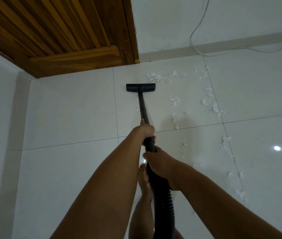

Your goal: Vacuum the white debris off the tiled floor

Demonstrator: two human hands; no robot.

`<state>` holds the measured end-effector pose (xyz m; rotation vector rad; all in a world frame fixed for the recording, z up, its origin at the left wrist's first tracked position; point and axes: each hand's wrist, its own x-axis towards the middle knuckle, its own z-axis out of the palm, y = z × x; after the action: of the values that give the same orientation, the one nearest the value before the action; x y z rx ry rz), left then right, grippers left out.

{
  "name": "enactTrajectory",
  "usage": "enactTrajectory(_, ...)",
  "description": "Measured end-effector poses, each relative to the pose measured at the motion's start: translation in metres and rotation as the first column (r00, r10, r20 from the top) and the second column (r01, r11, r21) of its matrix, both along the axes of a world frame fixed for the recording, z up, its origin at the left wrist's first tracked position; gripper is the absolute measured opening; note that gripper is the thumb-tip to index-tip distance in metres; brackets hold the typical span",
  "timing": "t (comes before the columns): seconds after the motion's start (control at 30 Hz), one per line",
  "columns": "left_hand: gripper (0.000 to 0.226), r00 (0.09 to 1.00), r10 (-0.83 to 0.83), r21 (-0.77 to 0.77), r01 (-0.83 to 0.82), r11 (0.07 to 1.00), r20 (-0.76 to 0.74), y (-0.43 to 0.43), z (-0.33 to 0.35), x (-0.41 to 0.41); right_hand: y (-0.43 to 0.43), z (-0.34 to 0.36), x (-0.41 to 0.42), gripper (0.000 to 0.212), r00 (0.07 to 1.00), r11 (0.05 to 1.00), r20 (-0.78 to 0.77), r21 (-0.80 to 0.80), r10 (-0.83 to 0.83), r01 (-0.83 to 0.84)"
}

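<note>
A black vacuum wand (143,109) runs from my hands out to its flat floor head (140,87), which lies on the white tiled floor (71,109) near the door. My left hand (144,130) grips the wand higher up. Just below it, my right hand (157,163) grips the wand where the ribbed black hose (162,204) joins. White debris (174,100) lies scattered to the right of the head, in clumps near the wall (154,77) and in a trail down the right side (224,142).
A wooden door (59,31) stands at the back left, with white wall on either side. A thin white cable (198,49) hangs down the back wall and trails along the floor. My bare foot (143,180) shows beneath my arms.
</note>
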<state>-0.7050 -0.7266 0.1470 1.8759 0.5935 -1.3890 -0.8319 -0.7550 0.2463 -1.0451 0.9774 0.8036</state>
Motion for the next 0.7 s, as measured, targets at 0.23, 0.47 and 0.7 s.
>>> enactTrajectory(0.23,0.078,1.0,0.026,-0.025,-0.026,0.999,0.005,0.02,-0.007,-0.039,0.025,-0.02,-0.037,0.045,0.997,0.994,0.008,-0.08,0.071,-0.07)
enactTrajectory(0.47,0.069,0.998,0.038,-0.06,-0.035,0.998,0.049,0.047,-0.033,-0.087,0.055,-0.035,-0.092,0.058,0.999,0.996,0.045,-0.091,0.007,-0.003)
enactTrajectory(0.7,0.066,0.99,0.05,-0.13,-0.033,0.991,0.131,0.085,-0.063,-0.155,0.093,-0.068,-0.163,0.05,0.997,0.986,0.08,-0.162,-0.013,0.026)
